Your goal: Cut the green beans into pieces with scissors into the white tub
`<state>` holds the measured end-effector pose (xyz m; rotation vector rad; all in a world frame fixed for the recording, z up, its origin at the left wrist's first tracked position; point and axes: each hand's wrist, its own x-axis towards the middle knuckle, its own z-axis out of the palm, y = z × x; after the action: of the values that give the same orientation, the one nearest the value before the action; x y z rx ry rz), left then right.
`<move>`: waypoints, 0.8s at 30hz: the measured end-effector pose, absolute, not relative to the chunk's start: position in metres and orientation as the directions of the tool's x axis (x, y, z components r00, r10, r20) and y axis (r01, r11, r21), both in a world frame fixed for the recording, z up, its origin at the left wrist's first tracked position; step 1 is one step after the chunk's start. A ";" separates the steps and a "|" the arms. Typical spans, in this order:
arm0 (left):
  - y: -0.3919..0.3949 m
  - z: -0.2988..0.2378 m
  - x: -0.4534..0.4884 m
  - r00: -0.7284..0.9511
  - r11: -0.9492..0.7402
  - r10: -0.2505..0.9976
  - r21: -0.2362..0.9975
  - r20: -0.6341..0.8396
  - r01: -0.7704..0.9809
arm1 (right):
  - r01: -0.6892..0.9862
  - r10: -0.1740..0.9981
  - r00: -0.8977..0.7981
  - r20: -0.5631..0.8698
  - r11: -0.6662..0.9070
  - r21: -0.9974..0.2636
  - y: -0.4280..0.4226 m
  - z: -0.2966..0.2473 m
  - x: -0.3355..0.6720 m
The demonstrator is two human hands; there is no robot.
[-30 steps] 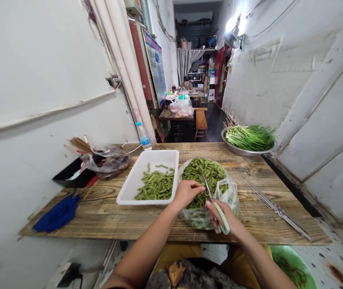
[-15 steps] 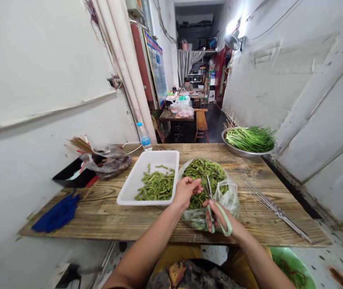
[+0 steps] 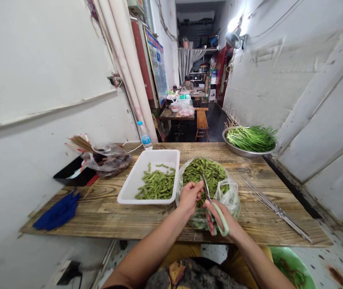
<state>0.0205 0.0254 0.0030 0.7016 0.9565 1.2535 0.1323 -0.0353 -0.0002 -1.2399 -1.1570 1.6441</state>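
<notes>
My right hand [image 3: 218, 218] is closed around the pale green handles of a pair of scissors [image 3: 205, 188], whose blades point away from me. Just left of the blades, my left hand [image 3: 190, 196] pinches an edamame pod, mostly hidden by the fingertips. Both hands are above a clear plastic bag [image 3: 233, 196] heaped with green edamame pods [image 3: 207, 168]. Beside it on the left lies a white plastic tray [image 3: 129, 180] with a layer of loose pods [image 3: 158, 184] in its right and near part.
A metal bowl of green stalks [image 3: 251, 138] stands at the far right, and metal skewers [image 3: 280, 212] lie nearer. A water bottle [image 3: 145, 136], black box [image 3: 73, 170] and blue cloth [image 3: 58, 210] are leftward. A green basin [image 3: 293, 265] sits below. A person [image 3: 187, 84] sits far back.
My left hand has moved slightly right and closer to the scissors, its fingertips now beside the blades. The scissor handles have come closer together.
</notes>
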 end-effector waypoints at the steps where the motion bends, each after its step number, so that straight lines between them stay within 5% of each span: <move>1: 0.027 0.003 0.018 0.006 0.182 0.980 0.883 -0.200 -0.432 | -0.049 0.926 -0.237 -0.295 -0.315 -0.948 -0.035 -0.002 0.132; 4: 0.038 0.005 -0.001 -0.151 0.075 0.982 0.962 -0.117 -0.264 | -0.050 0.912 -0.223 -0.344 -0.363 -0.931 -0.035 -0.004 0.133; 7: 0.051 0.014 -0.036 -0.237 -0.044 0.969 0.993 0.068 0.106 | -0.077 0.913 -0.202 -0.355 -0.376 -0.923 -0.033 -0.004 0.139; 9: 0.056 0.022 -0.058 -0.319 -0.099 0.909 0.881 0.270 0.462 | -0.144 0.919 -0.206 -0.336 -0.368 -0.918 -0.032 -0.004 0.144; 12: 0.057 0.026 -0.073 -0.326 -0.019 0.796 0.559 0.511 0.829 | -0.266 0.906 -0.275 -0.321 -0.392 -0.881 -0.031 -0.001 0.149; 14: 0.056 0.022 -0.067 -0.127 -0.106 0.847 0.397 0.516 0.912 | -0.326 0.894 -0.317 -0.317 -0.417 -0.849 -0.031 0.003 0.151; 18: 0.064 0.002 -0.037 0.422 -0.477 0.870 0.221 0.254 0.850 | -0.355 0.887 -0.312 -0.341 -0.442 -0.824 -0.033 0.011 0.151; 24: 0.081 -0.008 -0.013 0.483 -0.483 0.853 -0.049 0.199 0.874 | -0.293 0.884 -0.293 -0.365 -0.447 -0.845 -0.039 0.010 0.151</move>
<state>-0.0133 0.0806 -0.0080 2.8268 1.6572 0.2437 0.1506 -0.0386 0.0105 -1.1034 -0.8533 1.8434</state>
